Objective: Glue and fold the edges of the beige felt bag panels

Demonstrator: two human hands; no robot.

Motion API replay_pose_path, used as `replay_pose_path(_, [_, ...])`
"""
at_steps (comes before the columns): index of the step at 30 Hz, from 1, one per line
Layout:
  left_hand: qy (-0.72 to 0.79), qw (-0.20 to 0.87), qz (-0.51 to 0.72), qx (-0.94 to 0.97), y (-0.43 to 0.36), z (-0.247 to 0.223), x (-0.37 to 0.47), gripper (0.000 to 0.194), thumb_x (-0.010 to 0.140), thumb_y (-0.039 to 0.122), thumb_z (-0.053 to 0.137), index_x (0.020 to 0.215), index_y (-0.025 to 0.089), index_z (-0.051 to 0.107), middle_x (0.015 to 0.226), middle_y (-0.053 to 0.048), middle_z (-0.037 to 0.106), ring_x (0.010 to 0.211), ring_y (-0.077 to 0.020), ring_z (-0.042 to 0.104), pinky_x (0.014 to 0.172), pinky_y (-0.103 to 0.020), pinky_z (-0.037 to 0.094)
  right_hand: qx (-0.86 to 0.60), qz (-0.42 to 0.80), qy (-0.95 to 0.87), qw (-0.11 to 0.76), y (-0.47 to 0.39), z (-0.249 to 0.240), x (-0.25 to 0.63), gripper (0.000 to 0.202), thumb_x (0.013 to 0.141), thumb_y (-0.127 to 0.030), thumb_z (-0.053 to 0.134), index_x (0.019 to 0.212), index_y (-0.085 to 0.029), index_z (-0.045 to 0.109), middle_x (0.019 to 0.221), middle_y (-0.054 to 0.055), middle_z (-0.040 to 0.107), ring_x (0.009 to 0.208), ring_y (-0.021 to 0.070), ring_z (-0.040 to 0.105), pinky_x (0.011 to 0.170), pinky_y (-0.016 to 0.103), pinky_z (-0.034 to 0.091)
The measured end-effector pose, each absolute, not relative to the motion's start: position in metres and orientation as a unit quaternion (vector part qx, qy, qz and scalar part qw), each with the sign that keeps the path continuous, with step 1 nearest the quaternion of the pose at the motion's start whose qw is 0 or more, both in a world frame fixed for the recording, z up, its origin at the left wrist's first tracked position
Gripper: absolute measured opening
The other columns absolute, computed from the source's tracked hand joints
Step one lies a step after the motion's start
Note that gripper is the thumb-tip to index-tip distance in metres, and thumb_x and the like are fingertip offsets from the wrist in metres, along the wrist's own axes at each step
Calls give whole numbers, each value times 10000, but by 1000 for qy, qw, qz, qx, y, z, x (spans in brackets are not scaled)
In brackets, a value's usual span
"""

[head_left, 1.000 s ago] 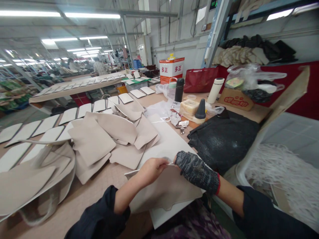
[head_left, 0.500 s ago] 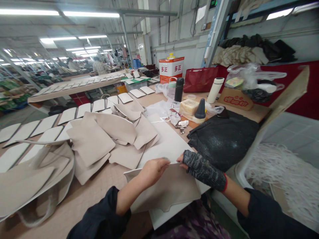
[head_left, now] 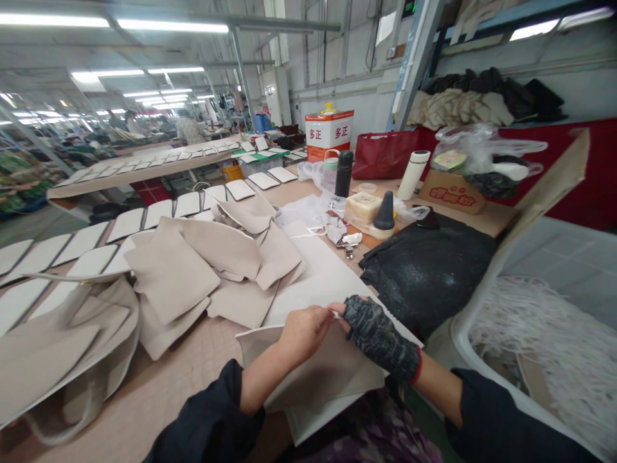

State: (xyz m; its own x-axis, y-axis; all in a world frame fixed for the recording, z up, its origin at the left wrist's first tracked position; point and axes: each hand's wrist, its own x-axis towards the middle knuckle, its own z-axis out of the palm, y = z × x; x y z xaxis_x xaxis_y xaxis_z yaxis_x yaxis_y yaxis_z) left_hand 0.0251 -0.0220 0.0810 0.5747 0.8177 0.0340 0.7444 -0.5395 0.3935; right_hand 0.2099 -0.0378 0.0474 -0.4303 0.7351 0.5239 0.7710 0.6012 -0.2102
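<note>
A beige leather-like panel [head_left: 332, 366] hangs at the table's front edge, its top rim pinched between my hands. My bare left hand [head_left: 304, 329] has its fingers closed on that rim. My right hand [head_left: 373, 328], in a dark grey fingerless glove with a red cuff, grips the same rim just to the right, fingertips almost touching the left ones. A white sheet [head_left: 318, 276] lies flat behind and under the panel. More beige pieces [head_left: 178, 276] are heaped to the left.
Rows of white pads [head_left: 128, 224] line the table's far left. Black sheeting [head_left: 429, 263], a black bottle [head_left: 344, 173], a cream bottle [head_left: 413, 175] and a dark cone [head_left: 385, 212] stand or lie right of centre. A white bin [head_left: 465, 347] of shreds is at right.
Both hands have come closer together along the panel's top rim, the right one shifting slightly left. The view has shifted slightly.
</note>
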Motion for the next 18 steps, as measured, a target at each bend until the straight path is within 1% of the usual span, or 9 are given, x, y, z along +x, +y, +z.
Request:
replay_pose_path(3, [467,183,102,859,-23,82,12,239,891,287,469,998,200,663,983,-55,712,878,-201,650,765,-266,471,-442,-7,-827,347,-39,49,212,274,893,-194,408,1078,-194,608,896,75,682,807,215,621,769,381,474])
replay_pose_path(5, [474,188,95,855,-23,83,2,242,890,273,462,987,196,670,965,-53,717,853,-198,653,756,-266,471,-437,7,-828,352,-40,52,214,288,880,-168,404,1091,-195,598,918,67,681,829,202,623,805,377,467])
replay_pose_path(8, [470,183,98,858,-25,84,-4,253,896,255,432,933,185,672,907,-50,717,803,-181,648,708,-247,462,-420,-15,-856,300,-43,57,208,349,841,-115,391,1118,-189,590,851,72,669,806,227,610,830,436,452])
replay_pose_path(11, [463,172,109,863,-28,84,-2,264,900,254,413,886,178,666,859,-52,711,754,-167,637,668,-234,447,-410,-37,-871,268,-47,58,195,384,825,-98,391,1150,-179,579,827,86,663,768,247,591,789,454,463])
replay_pose_path(13, [465,175,106,862,-29,84,-1,266,902,268,413,894,189,667,846,-44,712,742,-162,635,662,-230,442,-405,-39,-869,280,-47,55,189,356,833,-116,399,1122,-172,598,832,95,668,761,251,591,731,425,477])
replay_pose_path(15, [473,182,95,857,-28,84,-6,257,897,279,424,927,206,670,869,-34,717,777,-165,641,685,-231,444,-404,-29,-861,306,-44,52,190,321,845,-133,401,1068,-182,627,821,86,674,748,239,599,692,392,477])
replay_pose_path(18, [494,186,76,846,-27,86,-18,248,885,277,438,939,219,673,909,-26,719,826,-175,645,708,-236,446,-412,23,-844,342,-40,48,198,292,873,-149,399,1034,-207,636,880,57,692,785,202,619,739,354,466])
